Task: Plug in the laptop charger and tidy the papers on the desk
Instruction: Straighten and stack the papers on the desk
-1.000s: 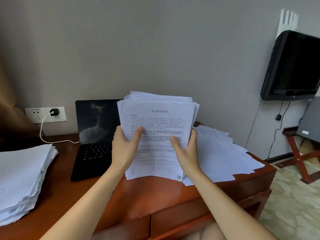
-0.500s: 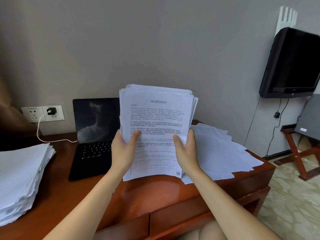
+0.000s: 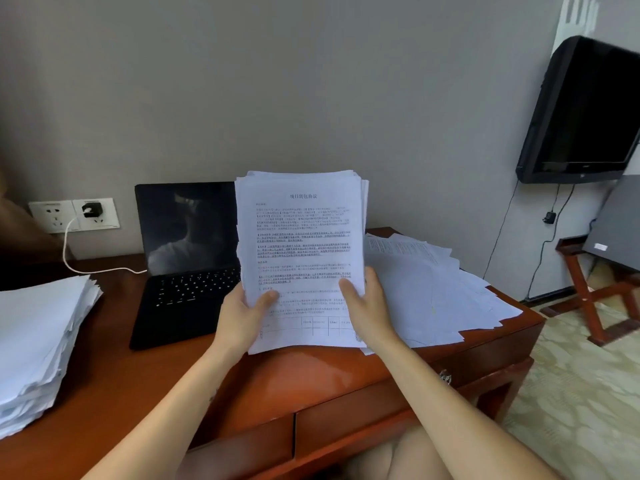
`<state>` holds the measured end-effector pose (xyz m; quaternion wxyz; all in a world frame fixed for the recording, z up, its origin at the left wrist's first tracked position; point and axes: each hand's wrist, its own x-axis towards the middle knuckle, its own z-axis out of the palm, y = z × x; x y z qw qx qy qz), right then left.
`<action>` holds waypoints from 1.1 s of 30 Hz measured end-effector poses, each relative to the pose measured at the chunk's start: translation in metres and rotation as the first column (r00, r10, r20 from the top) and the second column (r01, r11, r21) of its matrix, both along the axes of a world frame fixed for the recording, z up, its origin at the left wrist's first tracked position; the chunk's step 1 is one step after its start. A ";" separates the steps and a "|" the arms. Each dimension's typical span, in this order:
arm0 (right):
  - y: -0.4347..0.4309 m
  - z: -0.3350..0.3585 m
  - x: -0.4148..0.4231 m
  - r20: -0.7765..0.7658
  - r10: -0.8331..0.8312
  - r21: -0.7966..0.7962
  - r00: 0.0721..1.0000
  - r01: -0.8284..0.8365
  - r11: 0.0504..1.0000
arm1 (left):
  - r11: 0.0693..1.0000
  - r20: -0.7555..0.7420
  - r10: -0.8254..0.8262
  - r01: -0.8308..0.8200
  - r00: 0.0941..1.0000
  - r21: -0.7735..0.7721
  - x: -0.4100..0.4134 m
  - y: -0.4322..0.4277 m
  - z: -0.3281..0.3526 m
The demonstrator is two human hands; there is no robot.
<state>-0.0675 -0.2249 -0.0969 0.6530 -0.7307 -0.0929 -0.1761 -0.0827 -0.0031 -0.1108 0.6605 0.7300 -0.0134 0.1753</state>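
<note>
I hold a thick sheaf of printed papers (image 3: 301,237) upright, its lower edge on the red-brown desk (image 3: 311,379). My left hand (image 3: 242,317) grips its left side, thumb on the front sheet. My right hand (image 3: 370,310) grips the right side the same way. Behind the sheaf stands an open black laptop (image 3: 183,265) with a dark screen. A black charger (image 3: 91,209) sits in the wall socket (image 3: 74,214), and its white cable (image 3: 90,268) runs across the desk to the laptop. Loose sheets (image 3: 433,289) lie fanned out on the desk's right end.
A tall stack of white papers (image 3: 38,341) lies on the desk's left end. A black television (image 3: 588,116) hangs on the right wall above a red folding stand (image 3: 595,292). Patterned carpet (image 3: 588,393) covers the floor to the right. Desk drawers (image 3: 346,427) face me.
The sheaf's top edges look more even than a second ago, and it stands squarer on the desk. Both hands sit a little lower on its sides.
</note>
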 end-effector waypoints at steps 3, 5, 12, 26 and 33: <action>-0.013 0.007 0.010 -0.105 0.036 -0.041 0.994 -0.040 0.998 | 0.999 -0.014 -0.009 0.009 1.000 0.042 0.009 -0.009 0.003; -0.028 0.005 0.016 -0.184 0.081 -0.082 0.980 -0.097 0.992 | 0.999 -0.055 0.001 0.002 0.999 0.054 0.017 -0.015 -0.001; -0.094 -0.030 0.021 -0.242 -0.082 -0.445 0.967 -0.035 0.895 | 0.995 -0.112 0.069 -0.061 0.991 0.077 0.036 -0.019 -0.025; -0.131 -0.029 0.028 -0.078 -0.020 -0.957 0.997 -0.070 0.281 | 0.969 -0.014 0.235 -0.233 0.972 0.078 0.036 0.004 -0.032; -0.130 -0.029 0.023 0.074 0.144 -0.997 0.987 0.075 0.001 | 0.972 -0.050 0.235 -0.234 0.971 0.035 0.040 0.007 -0.035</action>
